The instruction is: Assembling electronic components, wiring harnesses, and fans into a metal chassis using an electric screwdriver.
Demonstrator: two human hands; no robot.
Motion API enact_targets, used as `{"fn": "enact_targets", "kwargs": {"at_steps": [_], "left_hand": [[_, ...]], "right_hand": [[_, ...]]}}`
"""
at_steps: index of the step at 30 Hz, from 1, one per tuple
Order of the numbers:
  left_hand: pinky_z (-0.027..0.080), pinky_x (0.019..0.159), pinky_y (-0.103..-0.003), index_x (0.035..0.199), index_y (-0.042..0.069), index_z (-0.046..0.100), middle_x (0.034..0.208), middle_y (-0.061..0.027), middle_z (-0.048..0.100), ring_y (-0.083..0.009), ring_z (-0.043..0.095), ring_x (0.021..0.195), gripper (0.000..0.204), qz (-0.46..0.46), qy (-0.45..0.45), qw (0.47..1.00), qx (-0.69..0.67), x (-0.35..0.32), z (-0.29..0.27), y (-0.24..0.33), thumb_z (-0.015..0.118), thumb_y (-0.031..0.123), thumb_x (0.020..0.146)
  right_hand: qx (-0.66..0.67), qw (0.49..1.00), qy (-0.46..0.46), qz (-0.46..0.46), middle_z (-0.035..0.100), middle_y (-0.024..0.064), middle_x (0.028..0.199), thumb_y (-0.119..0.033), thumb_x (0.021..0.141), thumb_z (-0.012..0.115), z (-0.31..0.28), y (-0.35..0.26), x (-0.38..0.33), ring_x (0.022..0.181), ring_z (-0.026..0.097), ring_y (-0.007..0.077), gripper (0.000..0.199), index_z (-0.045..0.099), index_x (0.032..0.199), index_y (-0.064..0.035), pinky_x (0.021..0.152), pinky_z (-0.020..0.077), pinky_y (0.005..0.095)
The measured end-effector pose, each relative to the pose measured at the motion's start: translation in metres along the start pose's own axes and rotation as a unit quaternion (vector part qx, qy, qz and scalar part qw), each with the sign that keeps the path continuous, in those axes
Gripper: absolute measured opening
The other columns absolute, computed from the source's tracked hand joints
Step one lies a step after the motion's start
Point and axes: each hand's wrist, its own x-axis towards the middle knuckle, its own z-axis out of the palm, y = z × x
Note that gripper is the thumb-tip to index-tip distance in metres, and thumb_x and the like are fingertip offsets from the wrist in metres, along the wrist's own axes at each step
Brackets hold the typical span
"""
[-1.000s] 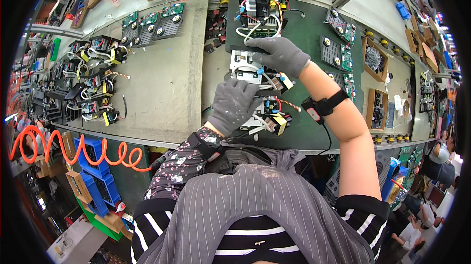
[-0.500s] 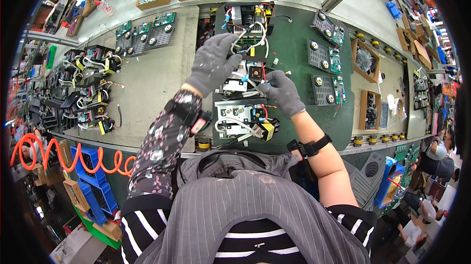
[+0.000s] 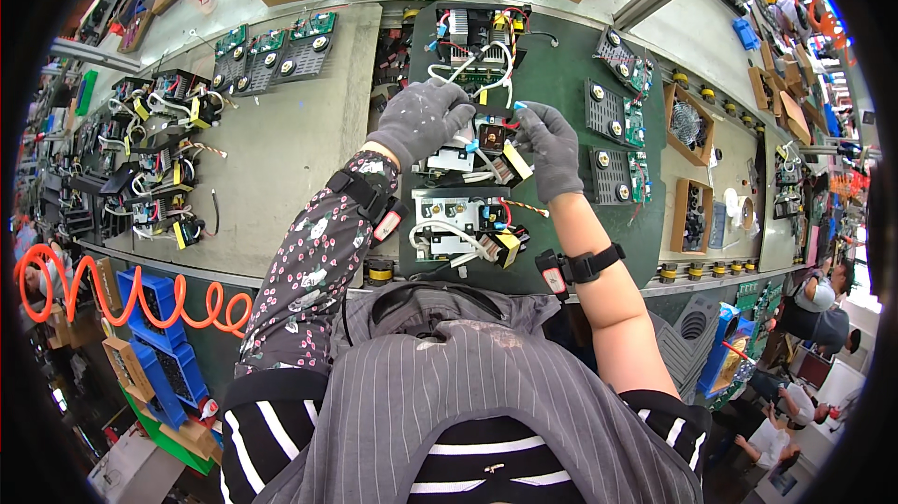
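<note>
Middle electronics unit: on the counter, long axis along the near edge | left hand: half-curled over its far left corner, hold hidden | right hand: by its far right corner, fingertips pinched on small blue connector

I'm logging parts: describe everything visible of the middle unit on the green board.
The middle unit lies on the green board between the upper unit and lower unit. It shows a bright, metal-looking plate, a dark square part, white cables and a yellow block at its right. The left hand covers its upper left; the right hand is by its upper right. Contact is unclear.
</note>
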Motion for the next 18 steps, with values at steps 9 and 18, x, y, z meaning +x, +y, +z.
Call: {"fn": "enact_targets", "kwargs": {"at_steps": [9, 18], "left_hand": [[0.048, 0.086, -0.044, 0.102, 0.010, 0.069, 0.101, -0.0143, 0.065, -0.0338, 0.061, 0.098, 0.025, -0.008, -0.006, 1.000, -0.022, 0.001, -0.001, -0.001, 0.061, 0.032, 0.092], [0.048, 0.088, -0.042, 0.100, 0.009, 0.069, 0.099, -0.0135, 0.065, -0.0328, 0.061, 0.099, 0.023, -0.002, 0.011, 0.999, -0.034, 0.000, 0.000, -0.001, 0.063, 0.030, 0.091]], "right_hand": [[-0.162, 0.975, -0.118, -0.098, 0.062, 0.0012, 0.099, -0.013, 0.088, 0.071, -0.010, 0.009, -0.004, 0.086, 0.058, 0.0073, 0.033, 0.060, 0.117, -0.0035, 0.076, 0.0497, 0.0218], [-0.096, 0.990, -0.097, 0.025, 0.064, 0.0052, 0.108, -0.011, 0.087, 0.069, -0.040, 0.040, 0.003, 0.097, 0.060, 0.0121, 0.036, 0.059, 0.120, 0.0003, 0.087, 0.0492, 0.0272]]}}
